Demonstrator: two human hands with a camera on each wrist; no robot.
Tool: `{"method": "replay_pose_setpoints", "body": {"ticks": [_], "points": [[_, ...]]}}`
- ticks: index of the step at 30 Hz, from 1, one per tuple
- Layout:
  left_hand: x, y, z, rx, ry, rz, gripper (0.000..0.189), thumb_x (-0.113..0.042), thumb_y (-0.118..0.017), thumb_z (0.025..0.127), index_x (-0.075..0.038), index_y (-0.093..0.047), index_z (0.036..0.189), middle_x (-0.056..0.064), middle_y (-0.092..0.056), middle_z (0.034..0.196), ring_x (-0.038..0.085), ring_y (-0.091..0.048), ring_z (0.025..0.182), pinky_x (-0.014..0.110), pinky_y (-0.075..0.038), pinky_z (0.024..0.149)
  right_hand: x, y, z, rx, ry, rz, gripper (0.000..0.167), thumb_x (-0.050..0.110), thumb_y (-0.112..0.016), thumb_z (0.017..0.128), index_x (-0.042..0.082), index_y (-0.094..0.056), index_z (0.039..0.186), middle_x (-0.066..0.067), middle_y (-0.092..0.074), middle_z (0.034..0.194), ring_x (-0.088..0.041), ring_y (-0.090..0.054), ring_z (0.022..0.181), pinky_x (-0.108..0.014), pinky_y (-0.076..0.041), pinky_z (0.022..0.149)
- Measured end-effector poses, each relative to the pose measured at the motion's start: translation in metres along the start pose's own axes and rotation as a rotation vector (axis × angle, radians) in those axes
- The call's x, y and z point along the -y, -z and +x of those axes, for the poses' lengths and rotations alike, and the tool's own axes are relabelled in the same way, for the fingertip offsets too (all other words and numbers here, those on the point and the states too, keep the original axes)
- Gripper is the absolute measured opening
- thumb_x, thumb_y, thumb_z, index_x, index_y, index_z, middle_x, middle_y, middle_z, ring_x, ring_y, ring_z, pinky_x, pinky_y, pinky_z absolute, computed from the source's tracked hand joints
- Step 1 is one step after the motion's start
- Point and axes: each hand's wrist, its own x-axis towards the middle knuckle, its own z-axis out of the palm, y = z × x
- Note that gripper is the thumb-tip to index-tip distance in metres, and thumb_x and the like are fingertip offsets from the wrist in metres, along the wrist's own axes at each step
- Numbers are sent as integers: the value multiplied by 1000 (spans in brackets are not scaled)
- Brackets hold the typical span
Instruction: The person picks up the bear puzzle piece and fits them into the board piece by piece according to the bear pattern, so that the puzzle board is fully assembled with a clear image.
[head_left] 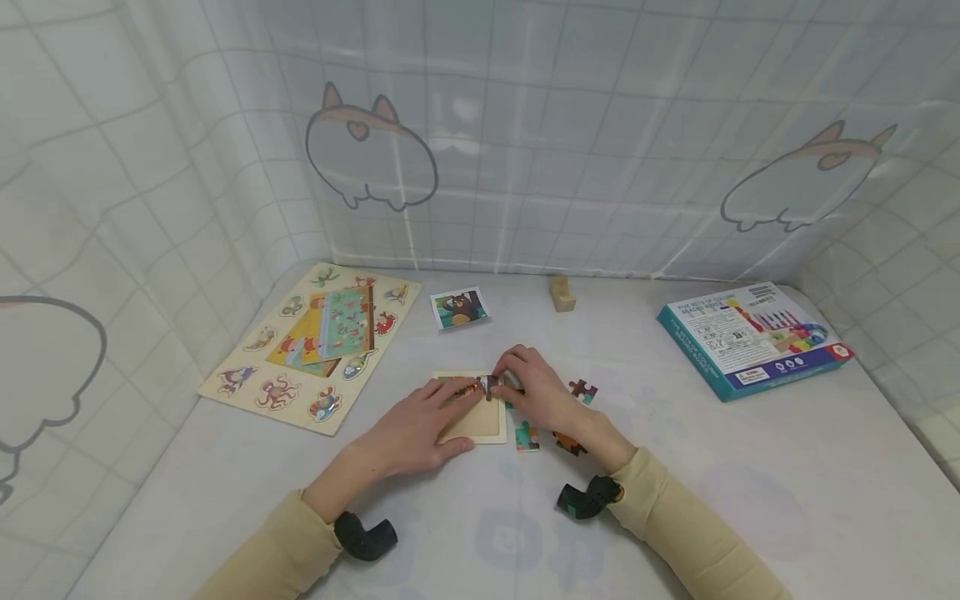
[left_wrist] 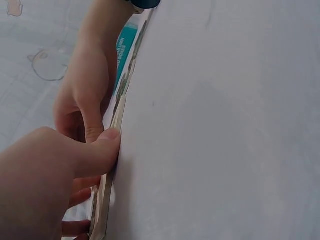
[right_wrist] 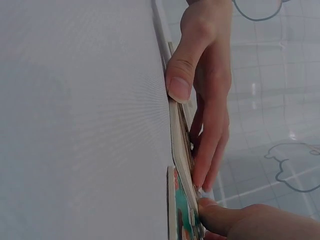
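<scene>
While left hand (head_left: 422,427) rests outstretched on tray (head_left: 483,423) | right hand (head_left: 537,388) pinches puzzle piece (head_left: 491,387) near tray's far-right corner

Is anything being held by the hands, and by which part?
No clear hold: the left hand rests on the wooden tray, thumb at its near edge; whether the right hand pinches the puzzle piece beside it cannot be told.

A shallow, pale wooden puzzle tray (head_left: 487,422) lies flat under the left hand (head_left: 420,423), its lower part bare. Along its far side sit small picture pieces, partly covered by the fingers; a dark-and-white jigsaw piece (head_left: 489,387) lies at the fingertips of the right hand (head_left: 534,390). Beside and beneath that wrist lie loose pieces: a teal-and-orange jigsaw piece (head_left: 527,438), an orange-and-dark jigsaw piece (head_left: 570,444) and a brown-and-teal jigsaw piece (head_left: 583,390).
</scene>
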Motion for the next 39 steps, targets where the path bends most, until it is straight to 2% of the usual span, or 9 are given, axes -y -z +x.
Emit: {"method": "replay_pose_setpoints", "body": {"ticks": [5, 13, 22, 35, 39], "points": [[1, -2, 0, 25, 13, -9, 70, -50, -52, 100, -19, -30, 158, -3, -25, 166, 28, -27, 149, 57, -29, 119, 0, 0, 0, -2, -2, 0, 15, 20, -70, 95, 9, -67, 105, -5, -59, 117, -23, -52, 111, -41, -50, 97], [3, -4, 0, 45, -2, -37, 71, -46, -51, 102, -14, -26, 159, -1, -19, 167, 27, -12, 155, 48, -25, 123, 1, 0, 0, -14, 3, -12, 15, 21, -70, 95, 9, -69, 105, -6, -59, 118, -24, -53, 112, -41, -51, 95], [3, -4, 1, 43, -9, -51, 71, -44, -53, 101, -13, -26, 159, 2, -22, 167, 27, -14, 155, 49, -26, 123, 1, -1, 0, -24, 1, -4, 15, 21, -72, 94, 9, -75, 102, -6, -59, 117, -24, -54, 108, -39, -51, 90], [1, -4, 3, 38, -31, -28, 71, -41, -54, 101, -9, -27, 158, 4, -25, 166, 29, -16, 154, 48, -23, 124, 1, -1, 0, -17, -19, 10, 15, 20, -72, 94, 8, -75, 103, -7, -59, 117, -24, -53, 108, -40, -51, 91], [0, -5, 3, 42, -25, -26, 72, -41, -54, 101, -8, -26, 159, 5, -24, 166, 26, -16, 155, 44, -21, 125, 0, -1, 0, -18, -23, 17, 14, 19, -71, 94, 8, -74, 103, -7, -59, 117, -24, -53, 109, -40, -51, 92]]}}
